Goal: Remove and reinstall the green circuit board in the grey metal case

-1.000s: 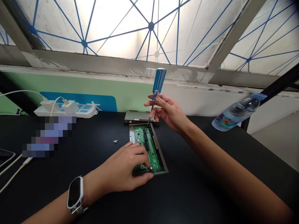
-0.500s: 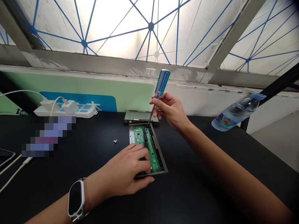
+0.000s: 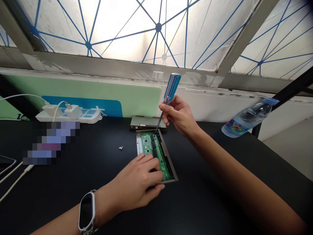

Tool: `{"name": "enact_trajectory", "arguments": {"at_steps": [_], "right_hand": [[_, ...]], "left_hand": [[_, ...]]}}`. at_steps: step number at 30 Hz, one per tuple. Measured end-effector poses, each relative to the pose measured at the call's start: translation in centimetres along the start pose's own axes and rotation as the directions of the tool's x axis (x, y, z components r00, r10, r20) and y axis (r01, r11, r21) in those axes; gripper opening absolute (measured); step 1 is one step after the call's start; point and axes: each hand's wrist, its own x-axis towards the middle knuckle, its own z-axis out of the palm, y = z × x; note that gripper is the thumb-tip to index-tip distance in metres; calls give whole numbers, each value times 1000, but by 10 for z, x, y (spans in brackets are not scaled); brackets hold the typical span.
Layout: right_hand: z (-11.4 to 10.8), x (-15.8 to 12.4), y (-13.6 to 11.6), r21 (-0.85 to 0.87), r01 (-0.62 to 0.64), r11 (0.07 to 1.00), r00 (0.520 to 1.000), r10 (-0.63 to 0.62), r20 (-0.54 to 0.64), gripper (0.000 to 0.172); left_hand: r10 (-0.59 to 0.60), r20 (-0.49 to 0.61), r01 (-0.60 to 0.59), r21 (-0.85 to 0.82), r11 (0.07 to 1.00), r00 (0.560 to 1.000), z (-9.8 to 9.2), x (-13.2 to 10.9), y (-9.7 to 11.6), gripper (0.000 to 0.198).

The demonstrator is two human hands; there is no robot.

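A screwdriver (image 3: 172, 85) with a clear blue handle is pinched near the base of its handle by my right hand (image 3: 182, 116). The tool leans to the right, its dark shaft reaching down to the far end of a green circuit board (image 3: 160, 160). That board lies inside a shallow metal casing (image 3: 170, 160) on the black table. My left hand (image 3: 144, 178) grips the casing's near left side, fingers curled over the board and thumb along the front edge, covering that corner. A few small screws (image 3: 121, 148) rest on the table left of the casing.
Behind the casing lies a flat metal cover (image 3: 144, 122) against the wall. A white power strip (image 3: 91, 114) with plugged-in chargers stands at the back left. On the right a water bottle (image 3: 246, 117) leans over. A phone (image 3: 6, 163) sits at the left edge.
The casing has shifted slightly right, with my left hand moving along with it. My right hand and the screwdriver have also moved a little right, the handle leaning somewhat more.
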Motion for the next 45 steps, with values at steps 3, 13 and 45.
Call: {"name": "enact_trajectory", "arguments": {"at_steps": [3, 13, 45], "right_hand": [[1, 0, 0, -30, -1, 1000, 1000, 0, -18, 43], [0, -6, 0, -268, 5, 963, 994, -34, -102, 38], [-5, -9, -4, -393, 61, 918, 998, -53, 31, 30]], "left_hand": [[5, -7, -5, 8, 1000, 1000, 0, 0, 0, 18], [-261, -75, 272, 283, 920, 962, -58, -7, -34, 9], [-455, 27, 446, 152, 882, 890, -57, -16, -58, 13]]}}
